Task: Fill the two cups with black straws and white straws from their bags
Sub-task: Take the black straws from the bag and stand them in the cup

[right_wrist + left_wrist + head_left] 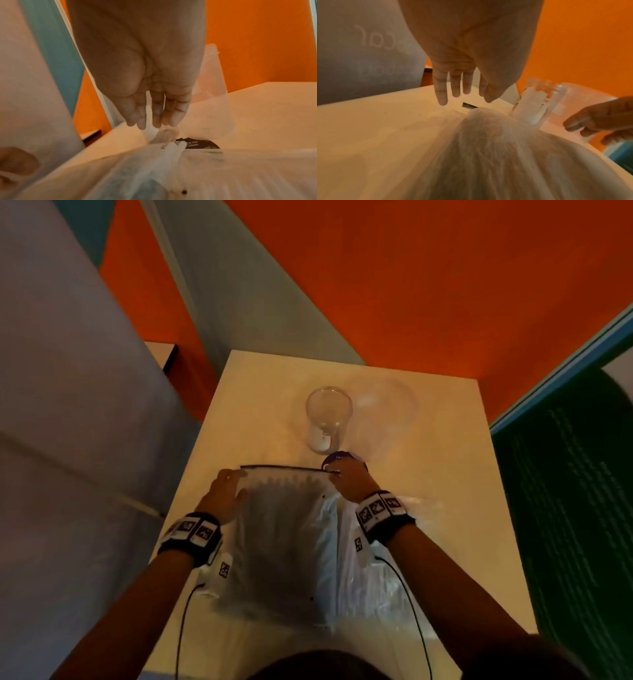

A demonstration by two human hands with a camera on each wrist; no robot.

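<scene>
Now we are at the step of opening the bag of black straws (pixel 284 542), which lies flat on the table (pixel 445 474) in front of the two empty cups (pixel 329 419). Our left hand (pixel 224 494) rests flat on its top corner. Our right hand (pixel 349 481) seems to pinch the other corner, but we cannot tell for sure. Next we need to pull the top apart.

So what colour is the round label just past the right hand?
Purple, with pale lettering; the round label shows best in the head view.
</scene>
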